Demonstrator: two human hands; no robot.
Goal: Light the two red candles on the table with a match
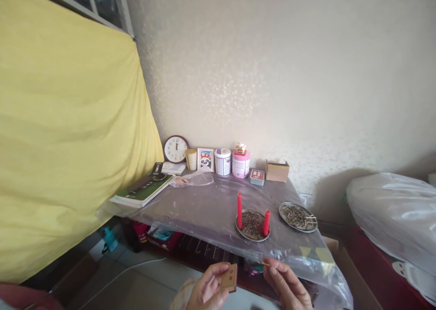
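A small tan matchbox (229,278) with red marks is gripped between the thumb and fingers of my left hand (209,289), in front of the table's near edge. To its right, my right hand (288,283) pinches a thin matchstick (266,264) between thumb and fingertips, apart from the box. No flame shows on it. Beyond my hands, two upright red candles, a taller one (239,211) and a shorter one (266,222), stand on a round metal plate (252,240). Neither shows a flame. Several pale sticks (310,219) lie on a second round plate (289,226) at the right.
Clear plastic covers the table (204,210). Along the back stand a clock (176,149), a framed panda picture (205,160), two tubs, a card box (257,177) and a cardboard box (277,171). Books (142,189) lie left, beside a yellow curtain (75,110).
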